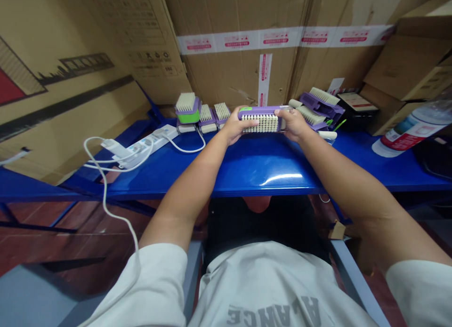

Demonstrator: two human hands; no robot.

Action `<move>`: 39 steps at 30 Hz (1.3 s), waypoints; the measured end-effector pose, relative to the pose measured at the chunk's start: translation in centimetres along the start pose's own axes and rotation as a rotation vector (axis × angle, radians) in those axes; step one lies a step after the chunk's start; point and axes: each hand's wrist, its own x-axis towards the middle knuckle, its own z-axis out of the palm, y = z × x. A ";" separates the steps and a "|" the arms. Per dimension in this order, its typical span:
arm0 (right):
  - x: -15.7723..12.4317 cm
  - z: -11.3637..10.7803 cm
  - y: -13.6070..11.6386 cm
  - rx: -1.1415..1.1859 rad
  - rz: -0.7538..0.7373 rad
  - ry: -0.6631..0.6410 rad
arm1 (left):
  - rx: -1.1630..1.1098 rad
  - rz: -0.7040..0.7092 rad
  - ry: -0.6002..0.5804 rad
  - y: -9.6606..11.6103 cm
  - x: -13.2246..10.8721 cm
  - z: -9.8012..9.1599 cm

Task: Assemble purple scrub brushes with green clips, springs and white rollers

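A purple scrub brush (263, 123) with pale bristles and a green patch on its side is held above the blue table, bristles facing me. My left hand (235, 127) grips its left end, thumb across the bristles. On the other end, my right hand (292, 123) is closed, with the thumb near the top edge. Just right of that hand lie several purple brushes (314, 113) in a pile, one with a white roller-like end. Left of my hands, more brushes (205, 114) stand bristles up, and one with a green band (188, 115) is stacked higher.
A white power strip (141, 146) with looping cables lies on the left of the blue table (261, 169). Large cardboard boxes (240, 11) wall off the back. At right are a labelled plastic bottle (406, 131) and a black box (356, 108). One white cable (120, 216) hangs over the front edge.
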 end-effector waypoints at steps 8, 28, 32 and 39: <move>0.3 0.0 0.2 0.004 -0.015 0.013 | -0.009 0.027 -0.040 -0.6 0.6 -0.5; 0.5 -0.1 0.8 0.043 -0.048 0.006 | 0.033 0.064 -0.064 -1.0 1.0 -1.0; 0.7 -0.2 0.7 0.070 -0.006 0.027 | 0.090 0.111 -0.113 -1.3 1.5 -1.5; 1.2 -0.3 0.4 0.108 0.087 0.138 | 0.646 0.474 -0.075 -0.3 1.5 -1.7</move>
